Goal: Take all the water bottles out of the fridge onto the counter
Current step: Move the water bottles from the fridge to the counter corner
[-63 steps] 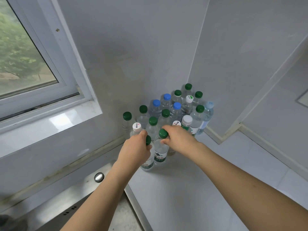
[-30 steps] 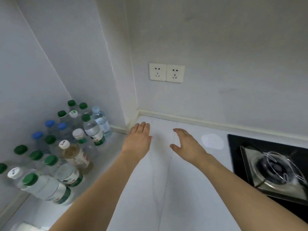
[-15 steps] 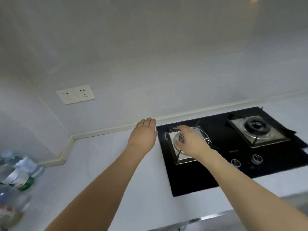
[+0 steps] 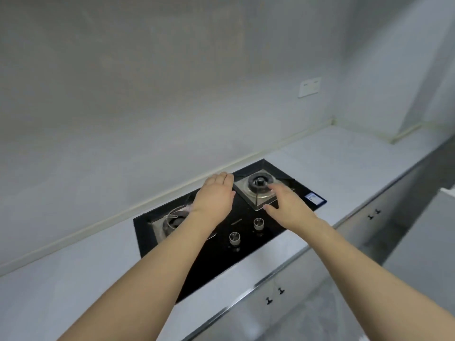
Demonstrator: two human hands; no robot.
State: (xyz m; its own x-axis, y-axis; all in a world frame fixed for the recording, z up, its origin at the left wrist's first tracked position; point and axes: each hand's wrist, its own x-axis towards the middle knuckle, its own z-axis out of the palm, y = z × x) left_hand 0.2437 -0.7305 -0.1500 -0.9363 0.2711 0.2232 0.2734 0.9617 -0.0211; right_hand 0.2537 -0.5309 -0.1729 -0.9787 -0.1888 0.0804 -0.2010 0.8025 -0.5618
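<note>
No water bottle and no fridge is in view. My left hand (image 4: 213, 194) floats palm down over the black gas hob, fingers straight and together, holding nothing. My right hand (image 4: 285, 205) is stretched out beside it over the hob's right burner, fingers relaxed and slightly spread, also holding nothing. Both forearms reach forward from the bottom of the frame above the white counter (image 4: 81, 264).
A black two-burner gas hob (image 4: 242, 242) is set into the counter, with two knobs (image 4: 246, 230) at its front. A wall socket (image 4: 309, 87) sits at the upper right. Cabinet doors with small black handles (image 4: 274, 295) lie below the counter edge. The counter runs on to the right corner.
The view has swung right, away from the cluster of bottles in the counter corner, which has left the frame. Both hands let go of bottles and now hover with nothing in them over the hob.
</note>
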